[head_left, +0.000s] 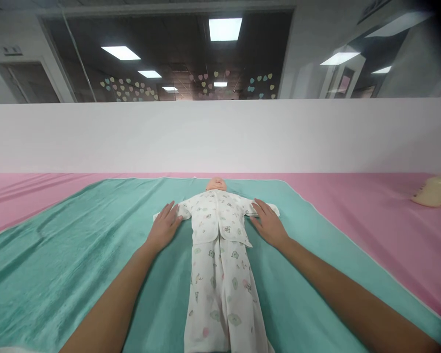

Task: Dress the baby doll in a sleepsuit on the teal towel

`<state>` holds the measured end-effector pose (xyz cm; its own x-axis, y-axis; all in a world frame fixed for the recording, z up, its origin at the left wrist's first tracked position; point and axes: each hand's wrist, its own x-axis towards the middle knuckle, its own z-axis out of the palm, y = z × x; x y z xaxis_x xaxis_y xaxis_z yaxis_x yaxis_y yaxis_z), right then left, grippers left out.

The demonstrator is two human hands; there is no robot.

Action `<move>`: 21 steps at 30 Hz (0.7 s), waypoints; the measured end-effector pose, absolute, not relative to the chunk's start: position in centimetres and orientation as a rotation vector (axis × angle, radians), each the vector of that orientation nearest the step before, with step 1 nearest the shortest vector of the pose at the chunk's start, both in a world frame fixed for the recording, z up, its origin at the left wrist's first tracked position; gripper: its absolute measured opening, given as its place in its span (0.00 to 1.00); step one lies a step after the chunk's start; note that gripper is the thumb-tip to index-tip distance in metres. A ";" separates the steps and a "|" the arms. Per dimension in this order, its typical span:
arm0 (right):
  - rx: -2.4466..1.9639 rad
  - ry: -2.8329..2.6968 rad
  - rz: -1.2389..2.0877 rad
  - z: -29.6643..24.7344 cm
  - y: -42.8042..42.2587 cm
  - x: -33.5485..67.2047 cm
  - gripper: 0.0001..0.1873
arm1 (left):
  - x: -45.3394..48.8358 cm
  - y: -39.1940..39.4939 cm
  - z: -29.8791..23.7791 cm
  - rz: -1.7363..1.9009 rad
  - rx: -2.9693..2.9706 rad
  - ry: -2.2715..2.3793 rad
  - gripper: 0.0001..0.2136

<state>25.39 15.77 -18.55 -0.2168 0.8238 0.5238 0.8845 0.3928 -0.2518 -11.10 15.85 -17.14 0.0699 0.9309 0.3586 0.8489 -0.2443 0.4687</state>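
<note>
A baby doll lies on its back on a teal blanket, its head toward the far edge. It wears a white printed jacket and matching white trousers, whose lower ends run out of the frame. My left hand rests with extended fingers on the sleeve at the left. On the sleeve at the right lies my right hand, fingers stretched out and thumb apart. Both sleeves spread sideways from the jacket, their ends showing beyond my fingers.
Under the blanket is a pink sheet, visible on both sides. A pale yellowish object sits at the far right, with part of what may be a hand at the frame's edge. Behind rises a low white wall, with a window above.
</note>
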 end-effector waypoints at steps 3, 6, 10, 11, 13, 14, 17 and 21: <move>-1.567 -2.204 -0.176 -19.4 18.2 26.2 0.31 | -13.1 16.8 -18.6 0.547 2.128 2.040 0.29; -1.788 -2.152 -0.068 -20.6 19.8 28.3 0.36 | -15.3 16.7 -18.9 0.319 2.067 2.176 0.29; -1.948 -2.124 0.032 -21.6 20.5 31.4 0.36 | -16.6 16.7 -19.0 0.244 2.089 2.260 0.26; -1.960 -2.132 0.043 -21.6 20.5 31.8 0.36 | -16.7 16.8 -19.0 0.252 2.085 2.279 0.26; -1.964 -2.153 0.062 -21.4 20.2 32.3 0.36 | -16.7 17.0 -19.3 0.279 2.078 2.303 0.24; -1.963 -2.164 0.074 -21.2 20.1 32.4 0.37 | -16.8 17.1 -19.4 0.296 2.075 2.313 0.24; -1.979 -2.199 0.134 -20.8 19.6 33.2 0.39 | -17.2 17.4 -19.8 0.314 2.054 2.339 0.24; -2.042 -2.190 0.175 -20.8 18.8 35.0 0.41 | -18.0 17.4 -19.8 0.328 2.047 2.338 0.24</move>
